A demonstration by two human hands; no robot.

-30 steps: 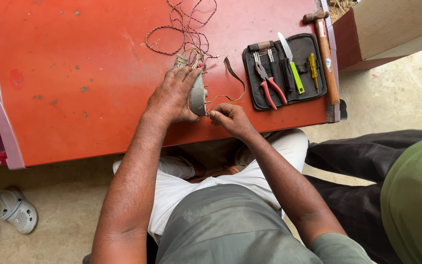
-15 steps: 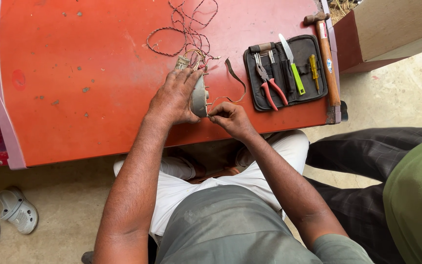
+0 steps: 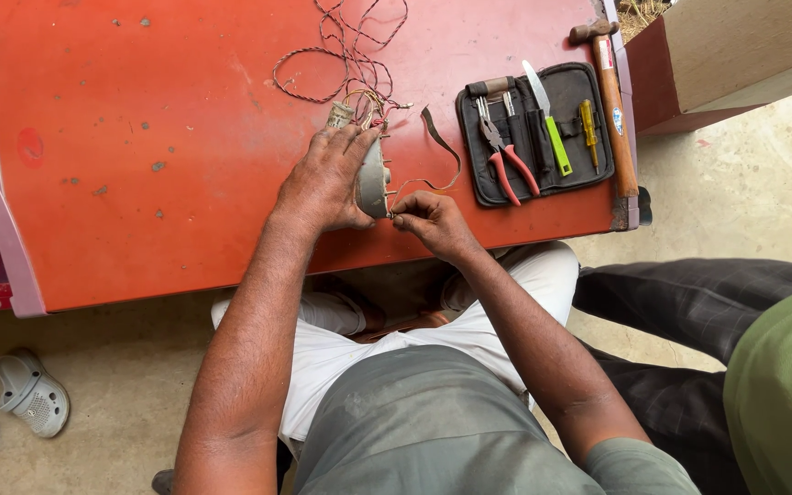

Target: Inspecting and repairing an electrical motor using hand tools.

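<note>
My left hand (image 3: 324,181) grips a small grey metal part (image 3: 373,180) held on edge on the red table (image 3: 139,137). A tangle of thin twisted wires (image 3: 350,55) runs from the part toward the table's far side. My right hand (image 3: 433,220) is closed beside the part's near end, its fingertips pinching something small at the part's edge, a thin wire or a screw; I cannot tell which. A dark strip (image 3: 440,137) curls on the table just right of the part.
An open black tool pouch (image 3: 538,133) holds red-handled pliers (image 3: 506,165), a green-handled blade (image 3: 550,133) and a yellow screwdriver (image 3: 588,124). A wooden-handled hammer (image 3: 614,101) lies along the table's right edge. A person in dark trousers (image 3: 689,293) sits at right. Grey sandals (image 3: 11,403) at left.
Both hands stay at the grey part; my right hand's fingertips have shifted slightly closer to its near edge. Nothing else has moved.
</note>
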